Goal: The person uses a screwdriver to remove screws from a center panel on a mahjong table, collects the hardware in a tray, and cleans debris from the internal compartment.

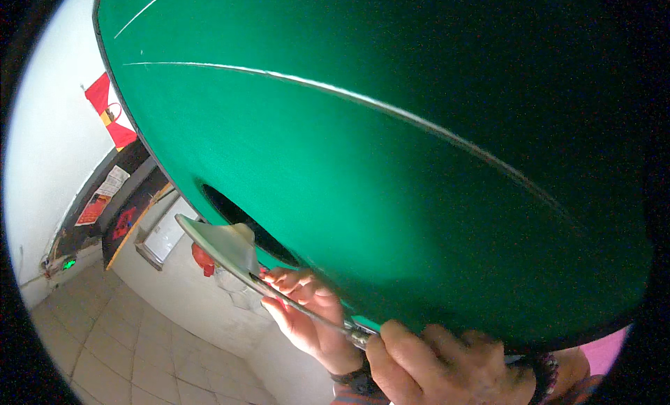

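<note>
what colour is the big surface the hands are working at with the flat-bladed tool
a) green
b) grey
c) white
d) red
a, the large surface that fills most of the view is green, and the flat blade of the trowel-like tool, held in the right hand and steadied by the left hand, lies at its lower edge.

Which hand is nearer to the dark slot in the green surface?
Left. The left hand lies just below the dark slot; the right hand is farther right, gripping the trowel handle.
</note>
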The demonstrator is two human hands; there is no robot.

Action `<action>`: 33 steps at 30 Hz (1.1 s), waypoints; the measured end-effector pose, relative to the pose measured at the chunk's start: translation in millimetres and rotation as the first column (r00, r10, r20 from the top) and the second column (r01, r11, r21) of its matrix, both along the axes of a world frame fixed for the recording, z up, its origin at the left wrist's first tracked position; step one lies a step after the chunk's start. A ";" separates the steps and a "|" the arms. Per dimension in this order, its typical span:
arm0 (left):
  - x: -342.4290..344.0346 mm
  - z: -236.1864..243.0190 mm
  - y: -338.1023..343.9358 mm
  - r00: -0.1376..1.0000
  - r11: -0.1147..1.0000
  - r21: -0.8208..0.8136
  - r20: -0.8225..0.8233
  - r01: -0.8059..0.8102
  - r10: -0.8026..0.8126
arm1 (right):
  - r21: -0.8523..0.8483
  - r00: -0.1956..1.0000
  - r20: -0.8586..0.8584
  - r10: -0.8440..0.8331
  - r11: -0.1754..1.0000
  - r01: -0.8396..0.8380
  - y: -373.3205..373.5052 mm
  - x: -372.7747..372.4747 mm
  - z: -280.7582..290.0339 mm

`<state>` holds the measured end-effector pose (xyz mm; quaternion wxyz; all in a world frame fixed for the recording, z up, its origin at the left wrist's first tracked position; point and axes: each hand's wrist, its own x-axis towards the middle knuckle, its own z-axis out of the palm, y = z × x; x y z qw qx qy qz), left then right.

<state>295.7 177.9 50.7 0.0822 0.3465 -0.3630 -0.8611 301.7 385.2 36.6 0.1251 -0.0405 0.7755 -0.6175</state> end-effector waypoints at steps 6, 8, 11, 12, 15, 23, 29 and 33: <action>-5.6 -8.2 -19.4 0.990 0.992 -0.016 -0.062 0.123 -0.123 | -0.061 0.971 0.142 -0.192 0.977 0.203 -7.9 -11.3 1.6; -12.1 -13.7 -22.4 0.990 0.993 0.039 -0.082 0.114 -0.110 | -0.049 0.981 0.140 -0.130 0.989 0.138 -5.8 -22.2 -6.9; -17.6 -14.2 -19.7 0.988 0.990 0.023 -0.073 0.137 -0.135 | 0.012 0.989 0.077 -0.128 0.992 0.127 -8.9 -21.0 -8.5; -21.4 -11.2 -14.0 0.987 0.990 0.022 -0.077 0.141 -0.139 | 0.007 0.985 0.078 -0.154 0.988 0.154 -10.5 -19.5 -10.1; -26.6 -8.1 -13.9 0.984 0.986 0.006 -0.060 0.169 -0.168 | 0.030 0.995 -0.023 -0.100 0.994 0.101 -21.9 -16.7 -25.6; -26.9 -1.8 -20.1 0.990 0.989 0.065 -0.048 0.134 -0.131 | -0.009 0.983 -0.085 0.163 0.986 -0.164 12.4 -33.1 -11.6; -20.8 -17.1 -14.2 1.000 0.996 0.093 -0.023 -0.007 0.009 | -0.080 0.994 -0.101 0.034 0.996 -0.042 21.1 -48.8 0.8; -23.3 -13.3 -10.5 0.997 0.997 0.070 -0.058 -0.037 0.041 | -0.360 0.713 0.668 0.215 0.931 0.056 27.6 -67.7 27.2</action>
